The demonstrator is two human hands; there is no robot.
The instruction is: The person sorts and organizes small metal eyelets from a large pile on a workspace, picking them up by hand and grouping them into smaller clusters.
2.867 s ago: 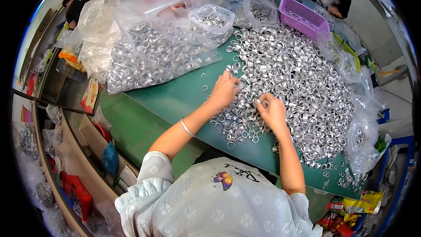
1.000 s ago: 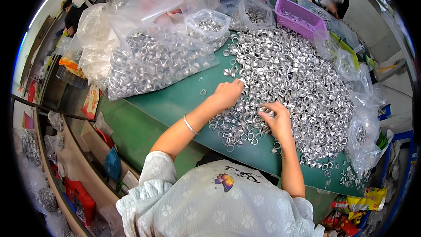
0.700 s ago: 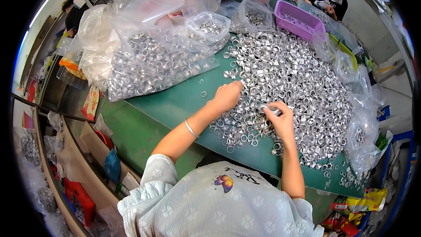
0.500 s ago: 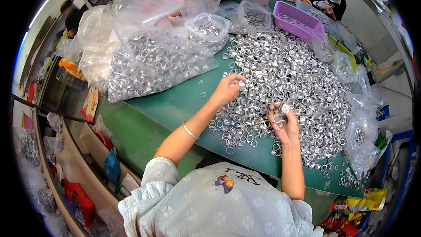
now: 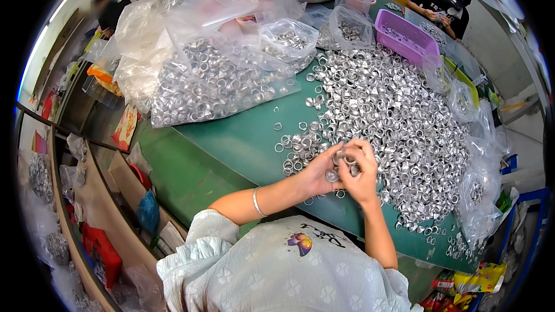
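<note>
Nearest the camera is the person's pale quilted top with a small butterfly print, and from it two bare forearms rise toward the table, the left one wearing a thin silver bangle [image 5: 256,201]. The left hand [image 5: 321,169] and the right hand [image 5: 359,172] meet above the near edge of the heap, fingers curled inward and pressed together around a few small metal rings [image 5: 341,159]; both hands are closed on these pieces, though exactly how many each holds cannot be made out. Half a second ago the hands were apart, the left lifted over the pile and the right holding rings on its own; now they have come together in front of the chest.

Under them lies a green mat [image 5: 243,138], smooth and matte, with loose rings scattered on it. Beyond spreads the big heap of rings [image 5: 393,110], shiny, silvery, short hollow bands lying at all angles. To the left sits a crinkled clear plastic bag [image 5: 202,81] stuffed with the same rings, smaller bags behind it. Farther back stands a purple plastic basket [image 5: 404,37], rectangular with slotted walls, and past it another person [image 5: 439,6] in a dark top works at the table's far end
</note>
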